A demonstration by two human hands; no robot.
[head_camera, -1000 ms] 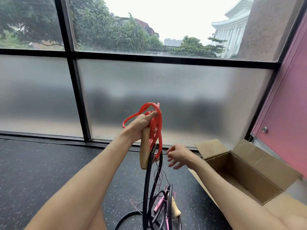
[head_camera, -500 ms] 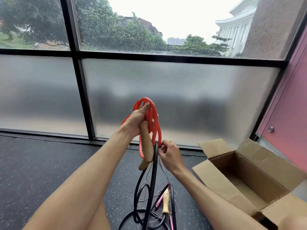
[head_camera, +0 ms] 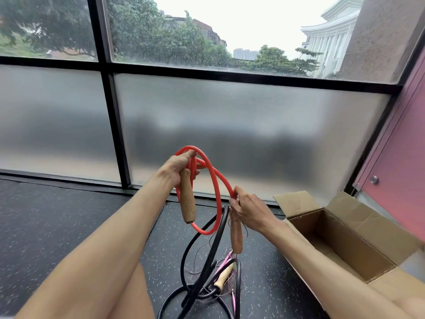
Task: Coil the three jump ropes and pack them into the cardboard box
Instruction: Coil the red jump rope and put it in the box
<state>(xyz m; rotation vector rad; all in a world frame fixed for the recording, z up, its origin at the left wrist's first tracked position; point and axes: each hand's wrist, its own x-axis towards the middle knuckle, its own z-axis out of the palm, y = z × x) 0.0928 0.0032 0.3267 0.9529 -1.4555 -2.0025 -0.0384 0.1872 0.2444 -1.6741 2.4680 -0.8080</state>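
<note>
My left hand [head_camera: 179, 166] grips the coiled red jump rope [head_camera: 215, 180] together with one wooden handle [head_camera: 187, 201], held up in front of me. My right hand [head_camera: 247, 209] pinches the red rope's other end, where its second wooden handle [head_camera: 236, 236] hangs down. A black jump rope [head_camera: 211, 249] rises from the floor to my right hand and loops below. A thin pink rope with a pale wooden handle [head_camera: 224, 276] lies tangled among the black loops. The open cardboard box [head_camera: 345, 242] stands on the floor at the right, empty.
A frosted glass window wall [head_camera: 230, 134] with black frames runs across ahead. A pink door [head_camera: 395, 171] stands at the right behind the box. The floor [head_camera: 57, 222] is dark speckled rubber. My knees fill the bottom corners.
My right hand has taken hold of the red rope's free end and pulled it right, opening a wide loop. The left hand has stayed raised with the coil.
</note>
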